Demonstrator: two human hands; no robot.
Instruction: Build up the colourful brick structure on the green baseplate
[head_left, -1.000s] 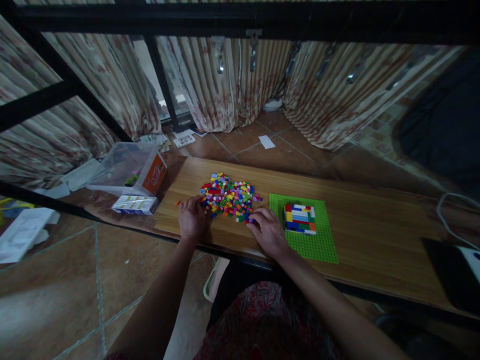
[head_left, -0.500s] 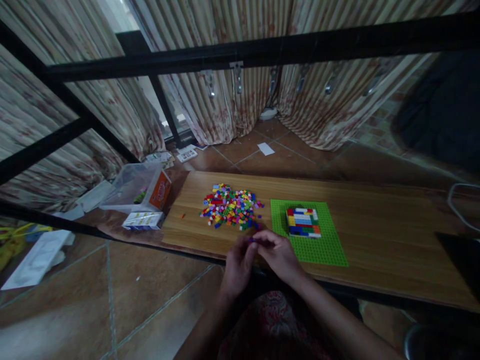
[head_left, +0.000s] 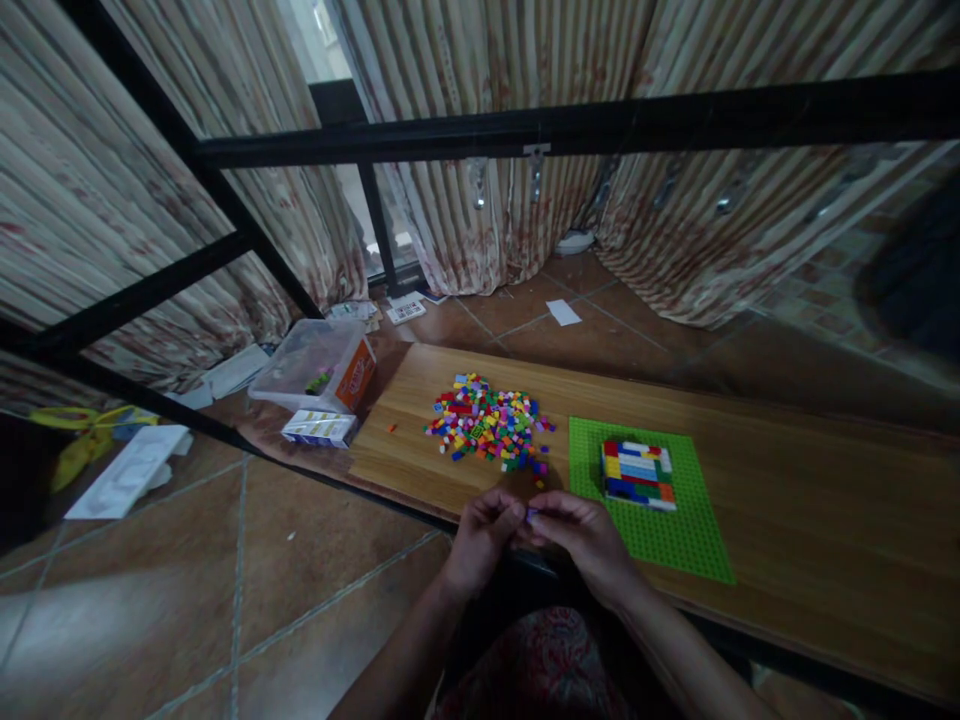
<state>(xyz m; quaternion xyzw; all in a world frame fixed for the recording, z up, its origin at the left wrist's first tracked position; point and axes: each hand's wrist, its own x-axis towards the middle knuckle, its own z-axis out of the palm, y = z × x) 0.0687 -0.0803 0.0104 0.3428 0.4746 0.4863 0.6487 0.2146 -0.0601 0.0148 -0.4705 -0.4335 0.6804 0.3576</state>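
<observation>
The right hand (head_left: pixel 589 540) pinched a tiny purple brick (head_left: pixel 532 515). The left hand (head_left: pixel 486 535) had its fingertips close beside it, but I couldn't tell if they gripped it too. A second before, the hands were apart by the brick pile (head_left: pixel 491 425); now they had met, so the work was on one piece. The brick pile sat on the worktop (head_left: pixel 795 500) at eleven o'clock from them. The green board (head_left: pixel 675 550), with joined bricks (head_left: pixel 637 475) on it, lay at three o'clock.

A tiny purple brick (head_left: pixel 532 515), partly hidden, sits between both hands (head_left: pixel 589 532), near the loose multicoloured bricks (head_left: pixel 487 425)
</observation>
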